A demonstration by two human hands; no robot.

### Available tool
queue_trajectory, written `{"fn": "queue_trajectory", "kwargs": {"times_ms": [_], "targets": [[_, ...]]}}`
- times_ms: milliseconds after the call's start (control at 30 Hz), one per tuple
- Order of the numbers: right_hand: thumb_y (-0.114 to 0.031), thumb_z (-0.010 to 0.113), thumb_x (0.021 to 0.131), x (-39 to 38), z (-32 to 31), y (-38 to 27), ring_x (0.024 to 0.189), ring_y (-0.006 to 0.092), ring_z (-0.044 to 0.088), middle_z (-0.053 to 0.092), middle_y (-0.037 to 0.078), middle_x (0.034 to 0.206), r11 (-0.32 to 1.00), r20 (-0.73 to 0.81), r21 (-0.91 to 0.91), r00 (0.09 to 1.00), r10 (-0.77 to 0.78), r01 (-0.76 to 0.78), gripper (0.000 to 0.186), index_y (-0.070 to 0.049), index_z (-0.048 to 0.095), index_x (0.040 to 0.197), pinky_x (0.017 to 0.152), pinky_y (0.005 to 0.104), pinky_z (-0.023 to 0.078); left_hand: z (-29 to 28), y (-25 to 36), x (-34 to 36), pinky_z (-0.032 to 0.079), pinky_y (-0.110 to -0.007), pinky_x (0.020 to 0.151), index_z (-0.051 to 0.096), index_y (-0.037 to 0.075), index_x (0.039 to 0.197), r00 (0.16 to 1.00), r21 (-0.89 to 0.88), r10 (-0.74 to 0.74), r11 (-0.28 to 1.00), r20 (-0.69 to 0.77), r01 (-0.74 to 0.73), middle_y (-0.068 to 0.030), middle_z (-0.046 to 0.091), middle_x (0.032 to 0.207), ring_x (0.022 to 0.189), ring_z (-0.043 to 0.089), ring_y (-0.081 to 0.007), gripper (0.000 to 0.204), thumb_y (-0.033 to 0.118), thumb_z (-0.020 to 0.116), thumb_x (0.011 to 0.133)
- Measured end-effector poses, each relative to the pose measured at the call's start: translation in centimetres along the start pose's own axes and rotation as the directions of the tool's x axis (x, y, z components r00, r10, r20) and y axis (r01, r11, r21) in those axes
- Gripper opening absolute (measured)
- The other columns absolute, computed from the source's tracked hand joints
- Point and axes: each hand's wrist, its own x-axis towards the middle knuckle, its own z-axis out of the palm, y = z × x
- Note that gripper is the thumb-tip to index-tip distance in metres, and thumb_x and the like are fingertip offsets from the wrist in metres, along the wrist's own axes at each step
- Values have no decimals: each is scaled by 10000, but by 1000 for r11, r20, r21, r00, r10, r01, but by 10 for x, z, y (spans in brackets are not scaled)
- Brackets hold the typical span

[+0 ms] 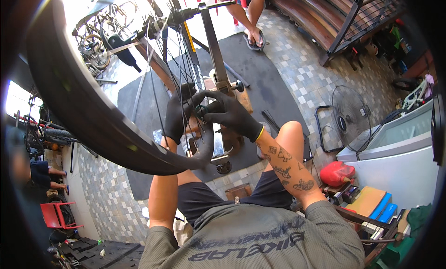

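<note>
The right hand (pixel 232 116) pinches a small green tool (pixel 200 111) in a nearly closed grip beside the spokes (pixel 183 55) of the wheel (pixel 86 111) mounted in the stand (pixel 215 51); poor seating could make it slip, though the left hand's (pixel 174 123) grip cannot be told.

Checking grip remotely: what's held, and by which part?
Right hand pinches a small green ring-shaped thing, apparently by its rim; left hand: can't tell.
</note>
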Motion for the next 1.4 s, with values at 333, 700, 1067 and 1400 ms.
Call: {"fn": "queue_trajectory", "kwargs": {"times_ms": [333,700,1067,1400], "targets": [[-123,636,919,24,-3,32,1136,137,623,616,88,1332,983,33,181,999,10,-16,476,41,581,1362,1033,315,485,-19,-24,-10,467,-311,651,709,-10,1068,971,-47,-105,992,216,118,26,647,792,701,552,-100,280,266,673,1036],[-87,778,856,11,8,9,1043,187,718,696,140,1191,920,-132,-389,991,6,-57,715,6,458,1489,876,326,584,12,18,-19,395,-351,507,645,-15,691,999,436,37,900,-40,-16,-85,536,546,534,462,-99,461,357,825,895],[-139,802,839,-10,43,-20,858,277,751,742,161,985,723,-259,-690,927,-271,19,554,-6,597,1336,772,381,590,8,42,-32,431,-376,542,697,-5,739,990,393,-69,913,-124,113,-122,588,567,549,582,-128,461,392,733,971],[12,677,925,13,2,9,1000,116,705,734,61,1139,991,-45,-133,999,-13,7,367,19,654,1291,905,288,563,-5,-8,3,483,-386,1077,481,-47,1483,985,-51,5,999,173,4,-179,615,1394,1292,608,-290,624,269,715,999]]}}
